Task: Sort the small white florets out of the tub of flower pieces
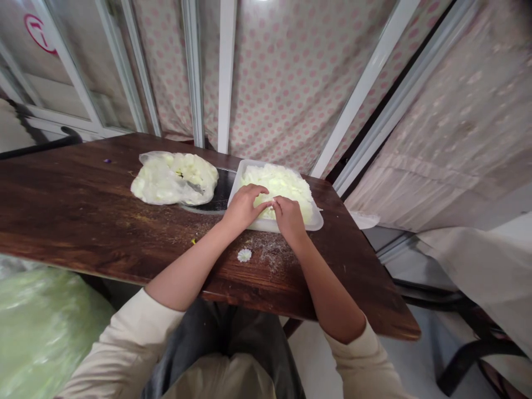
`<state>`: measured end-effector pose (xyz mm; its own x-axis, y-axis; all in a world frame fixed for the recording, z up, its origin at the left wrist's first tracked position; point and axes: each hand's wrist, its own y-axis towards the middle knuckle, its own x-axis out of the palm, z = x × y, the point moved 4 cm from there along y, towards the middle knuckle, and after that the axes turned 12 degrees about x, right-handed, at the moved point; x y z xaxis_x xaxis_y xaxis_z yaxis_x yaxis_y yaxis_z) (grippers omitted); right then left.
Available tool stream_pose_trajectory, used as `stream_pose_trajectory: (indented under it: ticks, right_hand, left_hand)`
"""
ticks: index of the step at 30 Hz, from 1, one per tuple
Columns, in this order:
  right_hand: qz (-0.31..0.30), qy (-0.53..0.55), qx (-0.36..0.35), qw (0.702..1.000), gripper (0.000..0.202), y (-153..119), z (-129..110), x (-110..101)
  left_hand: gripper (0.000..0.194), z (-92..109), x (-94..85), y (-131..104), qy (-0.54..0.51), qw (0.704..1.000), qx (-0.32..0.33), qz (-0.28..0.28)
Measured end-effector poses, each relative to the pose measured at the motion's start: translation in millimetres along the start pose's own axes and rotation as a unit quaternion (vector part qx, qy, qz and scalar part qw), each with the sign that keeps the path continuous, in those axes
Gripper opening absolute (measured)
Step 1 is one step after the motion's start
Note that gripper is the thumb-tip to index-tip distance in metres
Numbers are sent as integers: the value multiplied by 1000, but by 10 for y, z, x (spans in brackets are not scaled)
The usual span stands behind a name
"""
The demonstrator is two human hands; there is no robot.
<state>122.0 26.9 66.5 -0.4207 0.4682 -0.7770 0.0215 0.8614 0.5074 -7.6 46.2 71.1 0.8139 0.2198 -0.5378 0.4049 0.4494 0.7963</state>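
Observation:
My left hand (244, 208) and my right hand (288, 215) meet over the front part of a translucent plastic tray (266, 224). Pale yellow-green, petal-like pieces (282, 180) are heaped inside it. At the meeting fingertips shows a tiny whitish bit, too small to name. My right thumb and fingers are pinched together there. The left thumb reaches to the same spot, its index finger curved above with a gap between; the other left fingers are hidden. On the table in front of the tray lies a small white flower-shaped piece (244, 255).
A clear plastic bag (174, 178) of similar pale pieces rests left of the tray, partly over a dark, shiny flat surface (224, 191). Fine crumbs dot the brown wooden table (83, 205). A large greenish bag (50, 332) stands at lower left. Dotted curtains hang behind.

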Motion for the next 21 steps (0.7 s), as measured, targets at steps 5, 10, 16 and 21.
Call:
stream_pose_trajectory:
  ticks: [5,10,16,21]
  right_hand:
    - [15,28,-16,999,30,-7,8,7]
    - [16,81,-30,996,29,5,23,17]
    - [24,140,-2,990,25,5,47,-4]
    - [31,96,-40,994,15,-10,-15,-28]
  left_hand:
    - [16,-7,5,2,21,1000,5,-16]
    - [18,-47,80,8,26,993,5,-113]
    - [21,-8,54,7,43,993,0,-112]
    - [23,22,39,7,33,991,-6,-126]
